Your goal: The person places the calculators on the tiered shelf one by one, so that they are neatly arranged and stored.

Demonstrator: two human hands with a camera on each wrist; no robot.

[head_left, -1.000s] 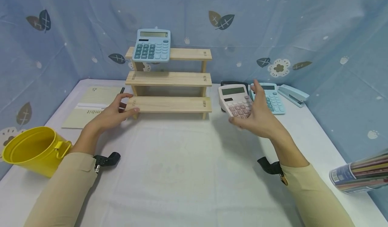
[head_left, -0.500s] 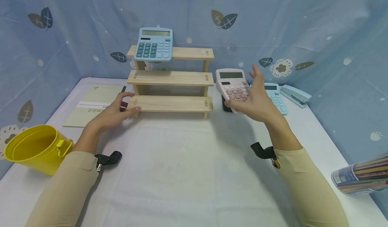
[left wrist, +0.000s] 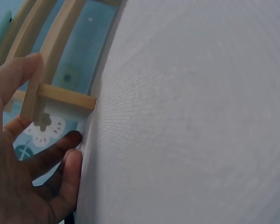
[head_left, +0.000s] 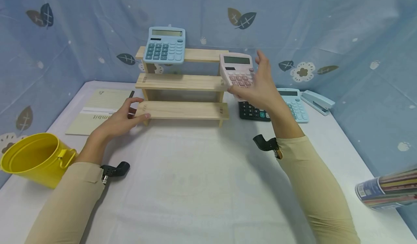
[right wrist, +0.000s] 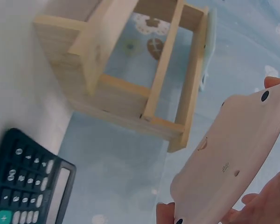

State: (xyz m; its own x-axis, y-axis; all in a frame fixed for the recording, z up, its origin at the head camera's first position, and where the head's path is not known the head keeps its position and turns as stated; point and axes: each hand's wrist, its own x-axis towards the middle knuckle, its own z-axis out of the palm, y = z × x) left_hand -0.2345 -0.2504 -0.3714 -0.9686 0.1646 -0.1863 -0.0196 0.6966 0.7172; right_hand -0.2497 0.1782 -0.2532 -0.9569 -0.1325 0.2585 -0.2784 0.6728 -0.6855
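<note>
My right hand (head_left: pixel 258 88) holds a pink calculator (head_left: pixel 237 70) in the air by its edges, at the right end of a three-tier wooden shelf (head_left: pixel 182 110). In the right wrist view the calculator's back (right wrist: pixel 233 154) shows, apart from the shelf. My left hand (head_left: pixel 120 121) grips the left end of the lowest board. In the left wrist view the thumb (left wrist: pixel 18 72) lies on that board, with a finger at its end. A blue calculator (head_left: pixel 164 45) leans on the left of the top tier.
Behind my right hand, a black calculator (head_left: pixel 252 112) and a light blue calculator (head_left: pixel 294 106) lie beside a blue stapler (head_left: pixel 317 102). A notebook (head_left: pixel 97 110) and yellow bucket (head_left: pixel 36 160) are left; a container of pencils (head_left: pixel 371 193) is right. A patterned curtain (head_left: pixel 202 12) hangs behind.
My right hand has lifted the pink calculator up and leftward, from above the other calculators to the shelf's right end; the black calculator is now uncovered. My left hand stays on the shelf.
</note>
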